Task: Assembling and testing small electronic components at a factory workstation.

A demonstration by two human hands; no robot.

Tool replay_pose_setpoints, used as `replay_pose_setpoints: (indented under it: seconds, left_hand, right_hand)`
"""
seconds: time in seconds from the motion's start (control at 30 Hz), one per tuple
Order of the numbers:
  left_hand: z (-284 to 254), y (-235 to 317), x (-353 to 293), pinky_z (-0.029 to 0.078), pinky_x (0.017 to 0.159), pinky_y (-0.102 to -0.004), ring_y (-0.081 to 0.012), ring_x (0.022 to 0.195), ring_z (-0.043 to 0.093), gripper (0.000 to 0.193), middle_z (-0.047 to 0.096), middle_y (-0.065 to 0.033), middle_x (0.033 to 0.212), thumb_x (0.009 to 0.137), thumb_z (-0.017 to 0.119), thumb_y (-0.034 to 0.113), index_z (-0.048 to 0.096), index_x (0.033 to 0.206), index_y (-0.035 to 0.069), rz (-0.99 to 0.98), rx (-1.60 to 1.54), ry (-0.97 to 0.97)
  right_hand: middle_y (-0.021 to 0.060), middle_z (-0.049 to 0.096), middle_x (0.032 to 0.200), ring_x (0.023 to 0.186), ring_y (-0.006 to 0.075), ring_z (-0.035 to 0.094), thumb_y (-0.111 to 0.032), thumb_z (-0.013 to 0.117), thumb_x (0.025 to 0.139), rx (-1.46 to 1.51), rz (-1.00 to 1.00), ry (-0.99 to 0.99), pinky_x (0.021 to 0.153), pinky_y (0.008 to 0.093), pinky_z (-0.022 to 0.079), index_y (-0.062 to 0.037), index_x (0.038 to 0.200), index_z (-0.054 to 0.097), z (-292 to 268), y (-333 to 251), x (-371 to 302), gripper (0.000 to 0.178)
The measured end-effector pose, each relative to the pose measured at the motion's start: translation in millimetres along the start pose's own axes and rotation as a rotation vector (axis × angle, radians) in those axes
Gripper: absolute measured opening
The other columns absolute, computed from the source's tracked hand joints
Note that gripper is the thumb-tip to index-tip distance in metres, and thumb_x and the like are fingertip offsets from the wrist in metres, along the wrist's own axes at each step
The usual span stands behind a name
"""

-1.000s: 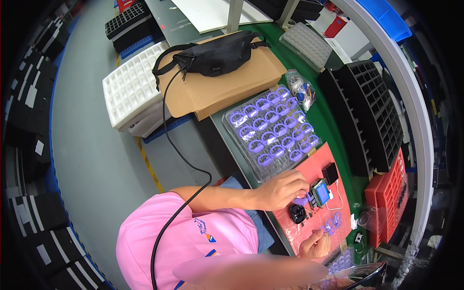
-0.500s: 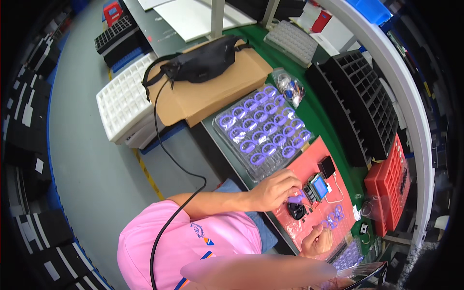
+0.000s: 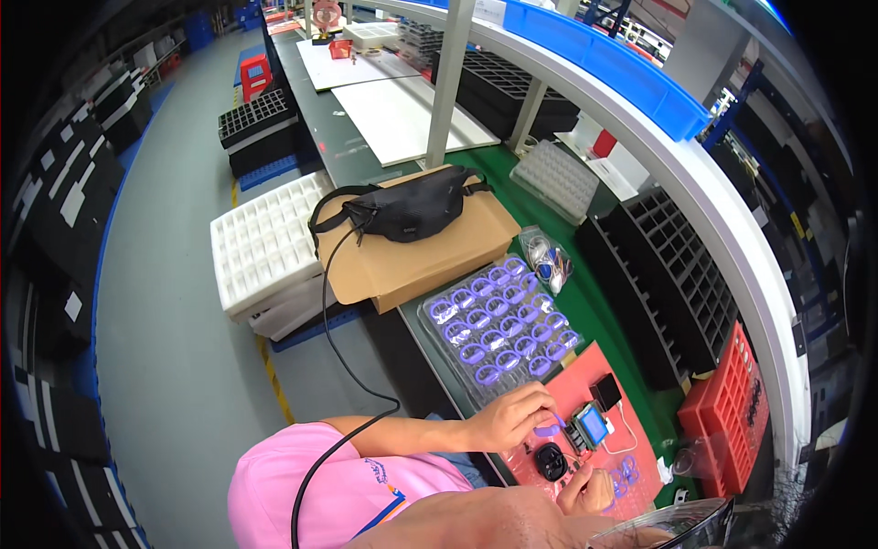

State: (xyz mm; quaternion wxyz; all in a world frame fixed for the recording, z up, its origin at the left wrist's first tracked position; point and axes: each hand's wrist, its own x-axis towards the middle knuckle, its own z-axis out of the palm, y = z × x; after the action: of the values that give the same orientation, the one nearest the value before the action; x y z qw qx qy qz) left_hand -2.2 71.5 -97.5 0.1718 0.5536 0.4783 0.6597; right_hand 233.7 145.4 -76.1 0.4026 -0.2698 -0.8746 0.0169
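My left hand (image 3: 514,417) is closed, its fingertips pinching a purple band (image 3: 549,428). Just below that band, a round black case-like thing (image 3: 551,462) lies on the pink mat (image 3: 593,368). To its right is a small circuit board with a lit blue screen (image 3: 590,425). My right hand (image 3: 585,492) is curled near the black thing, and whether anything is between its fingers is hidden. Beside it lie several loose purple bands (image 3: 626,476). A clear tray (image 3: 437,340) holding many purple bands sits beyond my left hand.
A black waist bag (image 3: 407,209) rests on a cardboard box (image 3: 448,265), with a black cable running toward me. White trays (image 3: 265,247) are stacked at the left. Black compartment trays (image 3: 663,284) and red trays (image 3: 722,416) line the right side. A bag of cables (image 3: 545,259) lies behind the band tray.
The view has tilted up, so the bench sits lower in the picture. My left hand still holds the purple band, now turned differently. My right hand has come nearer the black thing.
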Motion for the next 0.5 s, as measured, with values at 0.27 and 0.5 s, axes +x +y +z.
replay_pose_setpoints:
  seconds: [0.27, 0.5]
  left_hand:
    - [-6, -1, -4, 0.052, 0.085, -0.0353, -0.0254, 0.097, 0.065, 0.011, 0.061, -0.0128, 0.107, 0.101, 0.064, -0.002, 0.063, 0.112, -0.002, -0.095, -0.026, 0.061]
    - [-7, -3, -4, 0.053, 0.080, -0.0340, -0.0247, 0.093, 0.065, 0.010, 0.060, -0.0133, 0.106, 0.104, 0.060, 0.001, 0.062, 0.114, -0.002, -0.071, -0.042, 0.137]
  right_hand:
    - [0.0168, 0.048, 0.062, 0.053, 0.0377, 0.047, 0.000, 0.056, 0.100, 0.076, -0.002, 0.017, 0.054, 0.0489, 0.032, 0.0018, 0.070, 0.050, 14, -3, 4, 0.031]
    - [0.0178, 0.051, 0.064, 0.056, 0.0383, 0.049, -0.001, 0.054, 0.102, 0.099, -0.009, 0.057, 0.054, 0.0483, 0.033, 0.0027, 0.072, 0.052, 20, -8, 8, 0.031]
